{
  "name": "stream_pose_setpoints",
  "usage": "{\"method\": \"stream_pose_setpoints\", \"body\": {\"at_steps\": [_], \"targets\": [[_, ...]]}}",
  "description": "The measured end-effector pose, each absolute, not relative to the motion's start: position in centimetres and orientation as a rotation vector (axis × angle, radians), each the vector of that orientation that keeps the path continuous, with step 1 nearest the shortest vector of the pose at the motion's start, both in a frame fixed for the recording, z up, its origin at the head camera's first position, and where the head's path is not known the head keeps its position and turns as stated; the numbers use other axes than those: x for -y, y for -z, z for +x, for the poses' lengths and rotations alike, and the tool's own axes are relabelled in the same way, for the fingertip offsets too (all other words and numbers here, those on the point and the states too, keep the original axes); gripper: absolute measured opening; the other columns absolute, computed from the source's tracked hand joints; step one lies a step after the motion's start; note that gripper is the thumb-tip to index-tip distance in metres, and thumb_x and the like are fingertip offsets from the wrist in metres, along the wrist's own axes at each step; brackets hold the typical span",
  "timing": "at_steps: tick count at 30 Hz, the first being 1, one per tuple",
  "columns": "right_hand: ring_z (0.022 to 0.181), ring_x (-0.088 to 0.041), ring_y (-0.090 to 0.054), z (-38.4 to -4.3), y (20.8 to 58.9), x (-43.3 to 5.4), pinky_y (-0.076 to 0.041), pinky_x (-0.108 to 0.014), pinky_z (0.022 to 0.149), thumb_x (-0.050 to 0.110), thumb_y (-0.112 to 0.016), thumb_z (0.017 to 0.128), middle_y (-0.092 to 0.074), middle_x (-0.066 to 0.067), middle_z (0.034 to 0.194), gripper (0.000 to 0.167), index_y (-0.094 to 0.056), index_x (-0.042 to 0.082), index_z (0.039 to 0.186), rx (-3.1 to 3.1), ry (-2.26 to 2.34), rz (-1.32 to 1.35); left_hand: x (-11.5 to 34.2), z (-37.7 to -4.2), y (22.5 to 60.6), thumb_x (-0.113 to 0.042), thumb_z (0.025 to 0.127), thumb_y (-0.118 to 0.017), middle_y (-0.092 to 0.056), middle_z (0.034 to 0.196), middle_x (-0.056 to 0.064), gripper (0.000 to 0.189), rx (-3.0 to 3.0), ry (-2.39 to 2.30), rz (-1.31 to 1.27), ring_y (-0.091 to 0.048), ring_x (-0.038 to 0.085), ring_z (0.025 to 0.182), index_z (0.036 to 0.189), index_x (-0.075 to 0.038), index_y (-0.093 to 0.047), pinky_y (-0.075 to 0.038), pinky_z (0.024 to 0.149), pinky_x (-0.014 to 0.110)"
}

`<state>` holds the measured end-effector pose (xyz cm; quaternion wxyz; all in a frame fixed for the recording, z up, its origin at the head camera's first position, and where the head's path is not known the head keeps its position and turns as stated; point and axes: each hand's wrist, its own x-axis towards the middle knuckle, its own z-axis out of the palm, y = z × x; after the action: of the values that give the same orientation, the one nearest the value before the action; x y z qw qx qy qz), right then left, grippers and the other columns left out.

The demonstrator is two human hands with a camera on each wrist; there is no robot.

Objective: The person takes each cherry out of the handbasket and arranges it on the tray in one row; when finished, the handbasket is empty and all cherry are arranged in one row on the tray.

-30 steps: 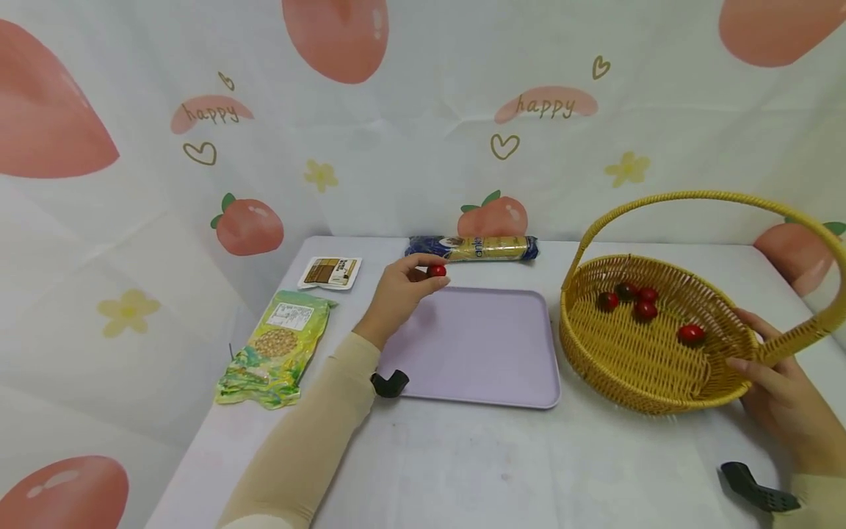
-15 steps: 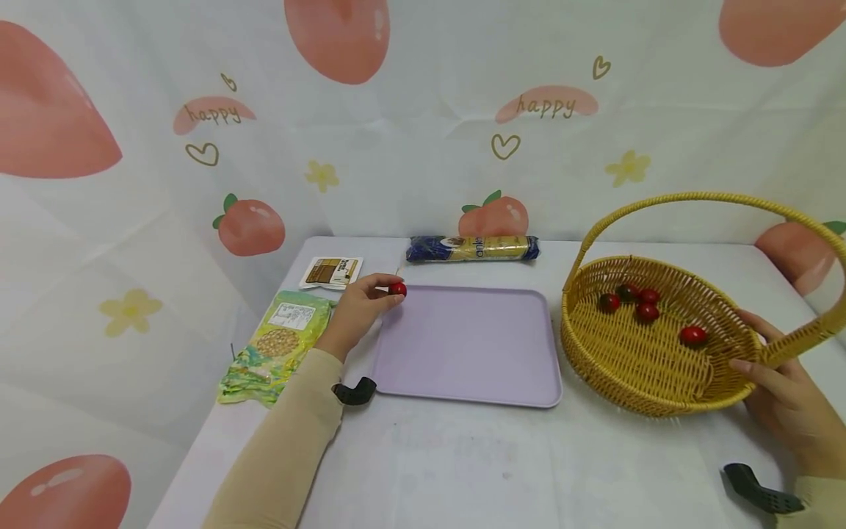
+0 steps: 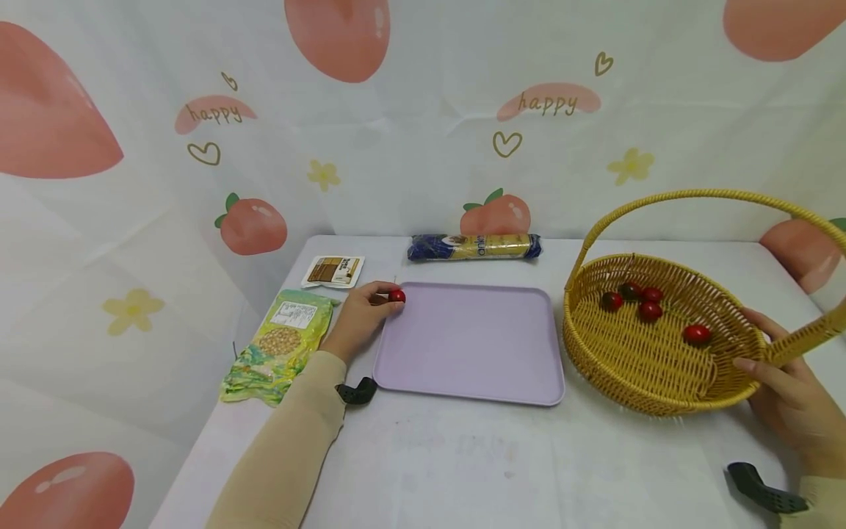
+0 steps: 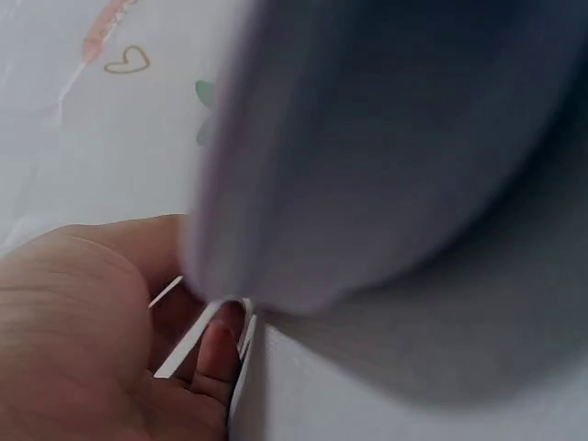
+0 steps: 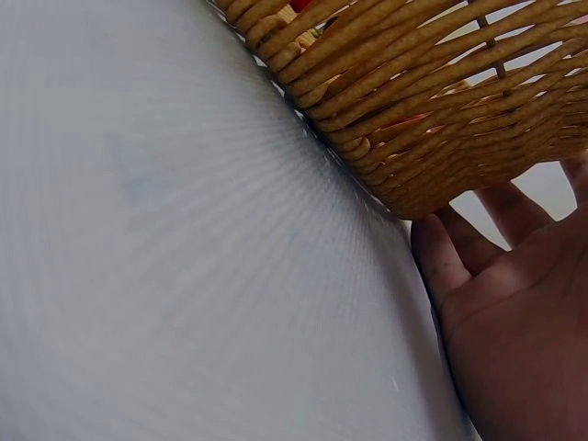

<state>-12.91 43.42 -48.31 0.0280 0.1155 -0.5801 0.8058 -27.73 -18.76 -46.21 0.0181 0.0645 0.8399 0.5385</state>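
In the head view my left hand (image 3: 362,316) pinches a small red cherry (image 3: 396,295) with a thin stem between thumb and fingers. It is at the far left corner of a lilac tray (image 3: 469,345). The left wrist view has the tray's edge (image 4: 230,184) large and blurred above the hand (image 4: 73,322); the cherry is hidden there. My right hand (image 3: 789,389) grips the right side of a yellow wicker basket (image 3: 628,393), thumb over the rim. Several cherries (image 3: 651,311) lie in it. From the right wrist, fingers touch the woven wall (image 5: 441,101) from outside.
Left of the tray lie a yellow-green bag (image 3: 280,342) and a small flat packet (image 3: 333,271). A long blue and yellow package (image 3: 474,247) lies behind the tray. The basket's tall handle (image 3: 700,194) arches over it. A printed cloth (image 3: 410,162) hangs behind.
My left hand has moved left and slightly down with the cherry, from above the tray's back edge to its far left corner. My right hand stays on the basket.
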Motion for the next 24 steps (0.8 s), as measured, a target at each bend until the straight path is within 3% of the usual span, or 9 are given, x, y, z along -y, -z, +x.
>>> {"method": "stream_pose_setpoints", "body": {"at_steps": [10,18,24], "targets": [[0.132,-0.002,-0.055,-13.0,48.5,-43.6,-0.053,-0.02,0.096,-0.016,-0.035,0.11,-0.044,0.008,0.16,0.072,-0.03,0.018,0.172,1.801,-2.493,0.364,18.4,-27.3,45.9,-0.017,0.097,-0.086,-0.074,0.109,0.008,0.032,-2.718,-1.49,0.203,-0.066,0.026,0.101,0.128,-0.011,-0.078,-0.053,0.087,0.04],[0.13,-0.004,-0.058,-12.9,48.4,-43.7,-0.055,-0.022,0.094,-0.016,-0.034,0.11,-0.042,0.006,0.16,0.071,-0.03,0.018,0.172,1.824,-2.471,0.374,18.0,-27.0,45.1,-0.018,0.097,-0.086,-0.075,0.117,0.007,0.028,-2.779,-1.335,0.156,-0.067,0.026,0.104,0.123,-0.011,-0.079,-0.056,0.088,0.042],[0.131,-0.004,-0.057,-13.0,48.4,-43.7,-0.055,-0.023,0.094,-0.017,-0.033,0.109,-0.041,0.004,0.16,0.072,-0.028,0.018,0.173,1.841,-2.454,0.387,18.1,-26.6,44.1,-0.017,0.097,-0.085,-0.076,0.111,0.007,0.025,-2.786,-1.208,0.182,-0.069,0.026,0.1,0.12,-0.009,-0.08,-0.059,0.084,0.041]]}}
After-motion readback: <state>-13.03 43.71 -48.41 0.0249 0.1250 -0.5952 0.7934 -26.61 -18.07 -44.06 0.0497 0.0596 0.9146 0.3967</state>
